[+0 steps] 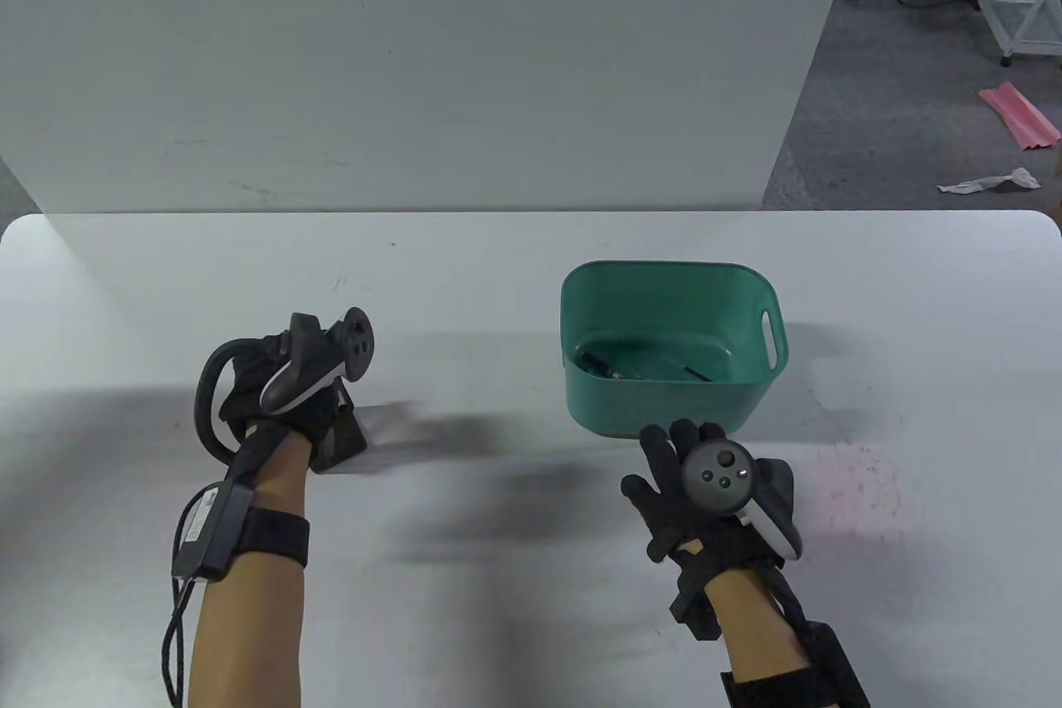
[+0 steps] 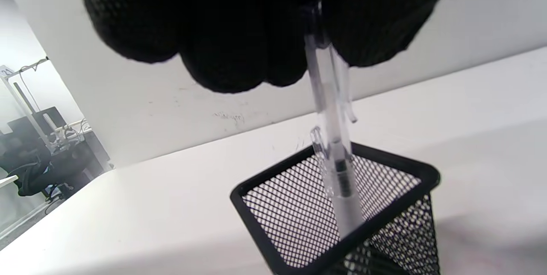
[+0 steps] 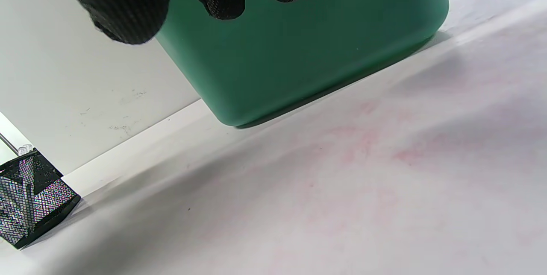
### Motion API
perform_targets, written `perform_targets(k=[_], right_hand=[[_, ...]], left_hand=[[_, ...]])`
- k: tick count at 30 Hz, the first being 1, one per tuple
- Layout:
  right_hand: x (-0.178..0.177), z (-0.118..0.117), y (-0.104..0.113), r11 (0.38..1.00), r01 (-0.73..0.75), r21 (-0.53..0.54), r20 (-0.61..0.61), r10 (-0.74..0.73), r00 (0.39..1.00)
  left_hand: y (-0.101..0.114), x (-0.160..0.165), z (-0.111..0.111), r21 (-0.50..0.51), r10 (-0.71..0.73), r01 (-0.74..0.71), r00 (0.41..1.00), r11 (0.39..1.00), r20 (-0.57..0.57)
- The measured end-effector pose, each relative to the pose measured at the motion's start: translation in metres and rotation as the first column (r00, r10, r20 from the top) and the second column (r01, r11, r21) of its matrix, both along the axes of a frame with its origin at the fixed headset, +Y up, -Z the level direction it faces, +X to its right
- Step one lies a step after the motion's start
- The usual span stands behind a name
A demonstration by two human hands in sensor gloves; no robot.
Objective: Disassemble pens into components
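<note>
your left hand [image 1: 286, 388], left of frame, pinches a clear pen [image 2: 331, 125] above the black mesh holder [image 2: 337, 211]. your right hand [image 1: 705, 492] hovers spread and empty, beside the green bin [image 1: 664, 343] at center right.

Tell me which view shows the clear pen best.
The left wrist view: the pen hangs from the left hand into the mesh holder. The table view hides it; the right wrist view shows only a sliver.
</note>
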State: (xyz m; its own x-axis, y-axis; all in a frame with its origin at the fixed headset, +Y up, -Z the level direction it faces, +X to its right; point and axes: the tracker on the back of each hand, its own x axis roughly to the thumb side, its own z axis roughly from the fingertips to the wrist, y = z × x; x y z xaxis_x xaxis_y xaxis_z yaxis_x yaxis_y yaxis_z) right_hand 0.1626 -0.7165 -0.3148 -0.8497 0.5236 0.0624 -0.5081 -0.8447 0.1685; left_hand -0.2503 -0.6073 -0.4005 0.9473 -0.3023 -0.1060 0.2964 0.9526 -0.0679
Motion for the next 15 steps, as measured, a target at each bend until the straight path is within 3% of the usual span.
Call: perform_targets(k=[10, 15], right_hand=[[0.000, 0.000, 0.000, 1.000, 0.004, 0.015, -0.005, -0.004, 1.000], [-0.001, 0.000, 0.000, 1.000, 0.016, 0.017, -0.010, -0.015, 1.000]], left_hand=[[0.034, -0.016, 0.044, 0.215, 0.110, -0.115, 0.993, 0.970, 0.034], [0.046, -0.020, 0.070, 0.391, 0.261, -0.278, 0.960, 0.877, 0.099]])
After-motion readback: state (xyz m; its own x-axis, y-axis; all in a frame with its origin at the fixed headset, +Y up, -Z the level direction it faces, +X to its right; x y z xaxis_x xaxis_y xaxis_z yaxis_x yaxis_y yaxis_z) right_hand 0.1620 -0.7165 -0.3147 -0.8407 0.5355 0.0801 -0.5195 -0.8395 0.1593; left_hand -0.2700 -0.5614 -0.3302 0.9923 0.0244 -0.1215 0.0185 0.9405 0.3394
